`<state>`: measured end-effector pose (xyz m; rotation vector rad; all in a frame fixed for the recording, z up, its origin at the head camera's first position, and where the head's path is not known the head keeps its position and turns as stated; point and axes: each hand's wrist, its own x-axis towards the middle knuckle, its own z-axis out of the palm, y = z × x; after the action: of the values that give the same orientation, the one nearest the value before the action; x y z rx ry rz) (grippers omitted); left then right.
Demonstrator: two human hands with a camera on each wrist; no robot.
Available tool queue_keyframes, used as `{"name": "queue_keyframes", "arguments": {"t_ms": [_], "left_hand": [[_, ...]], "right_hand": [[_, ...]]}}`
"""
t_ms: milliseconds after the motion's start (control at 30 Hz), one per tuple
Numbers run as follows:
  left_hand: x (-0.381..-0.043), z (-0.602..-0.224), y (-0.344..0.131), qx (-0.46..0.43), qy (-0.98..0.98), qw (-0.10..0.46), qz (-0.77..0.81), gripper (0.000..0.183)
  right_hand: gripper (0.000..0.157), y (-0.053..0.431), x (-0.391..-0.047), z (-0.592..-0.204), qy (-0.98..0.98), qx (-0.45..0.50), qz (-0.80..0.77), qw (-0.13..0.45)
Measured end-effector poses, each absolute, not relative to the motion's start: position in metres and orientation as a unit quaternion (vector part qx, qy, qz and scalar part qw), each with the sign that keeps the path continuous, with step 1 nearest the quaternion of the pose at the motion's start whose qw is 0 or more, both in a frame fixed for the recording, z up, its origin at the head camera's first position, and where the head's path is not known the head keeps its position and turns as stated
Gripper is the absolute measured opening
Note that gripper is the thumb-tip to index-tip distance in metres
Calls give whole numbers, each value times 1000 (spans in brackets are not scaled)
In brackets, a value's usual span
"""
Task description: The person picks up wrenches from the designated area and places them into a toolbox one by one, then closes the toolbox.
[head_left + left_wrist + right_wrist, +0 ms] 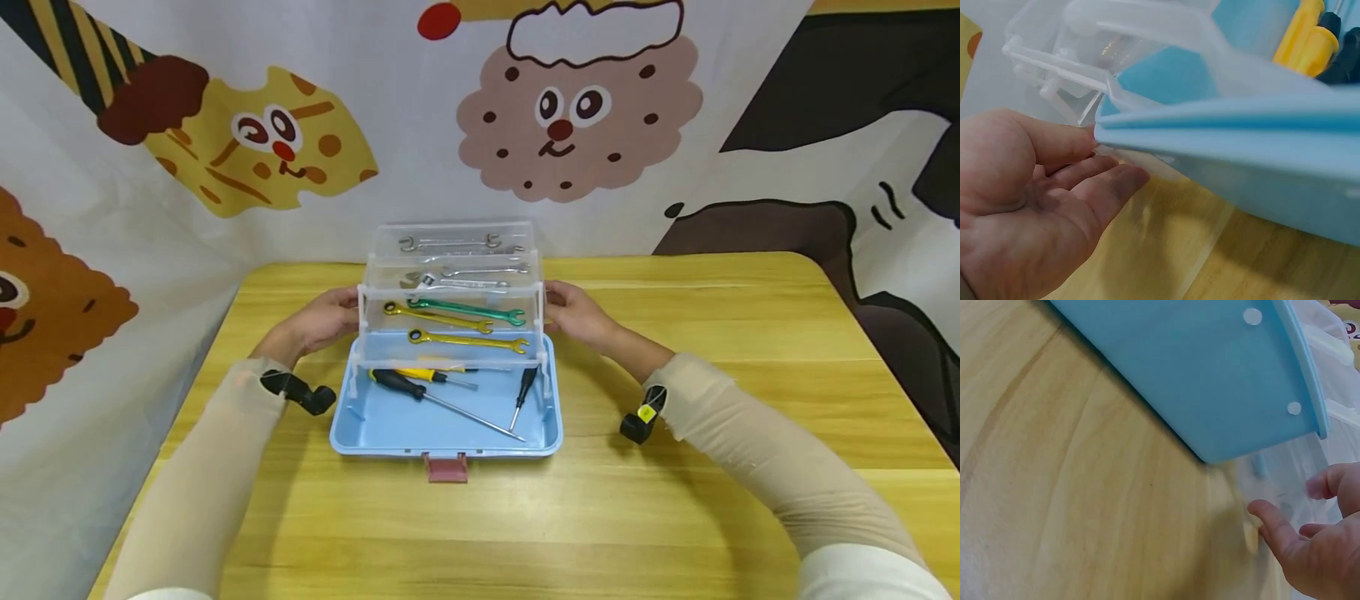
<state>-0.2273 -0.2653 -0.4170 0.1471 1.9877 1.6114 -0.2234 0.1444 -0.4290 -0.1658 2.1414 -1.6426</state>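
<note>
A blue toolbox stands with its stepped clear trays raised toward the back. My left hand is at its rear left corner; in the left wrist view the thumb tip meets the blue rim's corner and the loosely extended fingers reach below it, by clear plastic. Behind the rear right corner, my right hand has thumb and fingers apart beside the clear plastic lid. Silver wrenches, a green wrench and gold wrenches lie in the trays. A long black-handled screwdriver lies in the base.
Yellow-handled screwdrivers and a small black screwdriver also lie in the base. A pink latch hangs open at the front. Behind the wooden table hangs a cartoon-print cloth, close to the trays.
</note>
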Motion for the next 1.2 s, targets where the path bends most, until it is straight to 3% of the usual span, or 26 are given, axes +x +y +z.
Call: {"name": "queue_keyframes", "arguments": {"t_ms": [533, 833, 1033, 1200], "left_hand": [[-227, -420, -265, 47, 731, 257, 631, 60], [-225, -414, -262, 45, 747, 198, 634, 63], [-222, -402, -262, 23, 738, 173, 652, 51], [-215, -380, -263, 32, 727, 168, 664, 60]], "right_hand": [[50, 137, -220, -433, 730, -1, -663, 166], [48, 138, -219, -428, 723, -45, -684, 87], [40, 139, -216, -413, 704, -24, -704, 88], [28, 143, -215, -392, 694, -26, -716, 73]]}}
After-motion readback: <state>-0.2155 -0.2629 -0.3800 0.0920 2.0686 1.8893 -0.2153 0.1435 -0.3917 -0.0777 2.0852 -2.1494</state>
